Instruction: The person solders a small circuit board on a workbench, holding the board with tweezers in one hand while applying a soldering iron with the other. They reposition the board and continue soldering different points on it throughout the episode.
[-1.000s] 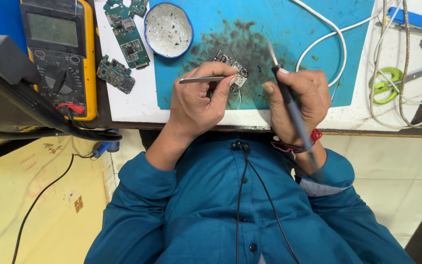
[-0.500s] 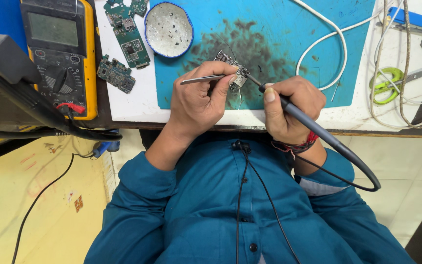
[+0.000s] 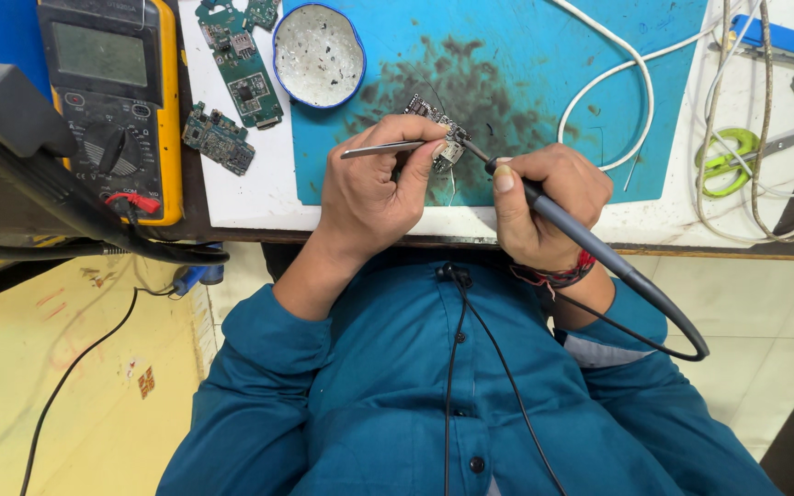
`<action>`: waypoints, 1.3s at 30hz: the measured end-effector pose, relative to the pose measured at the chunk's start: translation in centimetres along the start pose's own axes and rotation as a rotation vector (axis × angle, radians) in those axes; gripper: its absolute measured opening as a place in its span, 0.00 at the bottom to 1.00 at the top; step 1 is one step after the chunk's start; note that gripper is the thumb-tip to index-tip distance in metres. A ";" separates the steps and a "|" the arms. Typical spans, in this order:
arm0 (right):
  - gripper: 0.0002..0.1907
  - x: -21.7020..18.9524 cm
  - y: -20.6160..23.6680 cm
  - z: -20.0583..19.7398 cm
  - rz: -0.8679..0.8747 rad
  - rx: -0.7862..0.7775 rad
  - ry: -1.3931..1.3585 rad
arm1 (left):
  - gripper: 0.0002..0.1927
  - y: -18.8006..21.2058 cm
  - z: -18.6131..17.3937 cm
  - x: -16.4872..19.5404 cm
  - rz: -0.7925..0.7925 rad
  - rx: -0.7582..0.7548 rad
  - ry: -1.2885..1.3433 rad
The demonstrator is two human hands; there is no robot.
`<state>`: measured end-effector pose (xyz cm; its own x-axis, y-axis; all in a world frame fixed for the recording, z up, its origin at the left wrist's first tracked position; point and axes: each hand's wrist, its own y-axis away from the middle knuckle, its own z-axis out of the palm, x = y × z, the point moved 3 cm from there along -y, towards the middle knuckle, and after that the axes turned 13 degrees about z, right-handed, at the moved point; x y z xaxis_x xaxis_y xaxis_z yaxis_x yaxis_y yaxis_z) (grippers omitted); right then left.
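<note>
Soldering underway: my left hand (image 3: 369, 197) pinches tweezers (image 3: 383, 148), right hand (image 3: 544, 207) grips iron (image 3: 590, 243) touching board (image 3: 438, 124); joint unfinished.

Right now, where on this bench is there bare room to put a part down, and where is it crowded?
Free: the blue mat between the white dish and the white cable loop; the white sheet beside the small circuit board. Crowded: the right edge with cables and green scissors; the left with the multimeter.
</note>
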<state>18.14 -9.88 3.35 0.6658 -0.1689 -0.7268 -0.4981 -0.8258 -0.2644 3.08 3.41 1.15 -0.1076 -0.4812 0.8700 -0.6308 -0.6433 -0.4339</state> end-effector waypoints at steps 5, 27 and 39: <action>0.06 -0.1 -0.1 0.0 -0.013 0.001 -0.010 | 0.05 0.0 0.0 0.0 -0.003 0.000 0.004; 0.05 -0.2 -0.1 0.1 0.004 -0.002 -0.012 | 0.05 0.0 -0.1 0.0 0.004 -0.001 -0.009; 0.04 -0.4 -0.2 0.1 -0.011 -0.016 -0.025 | 0.05 0.1 -0.1 -0.1 -0.013 0.005 0.010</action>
<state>17.99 -9.60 3.64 0.6570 -0.1460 -0.7397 -0.4813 -0.8364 -0.2624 2.98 3.46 1.06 -0.1067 -0.4668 0.8779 -0.6282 -0.6528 -0.4234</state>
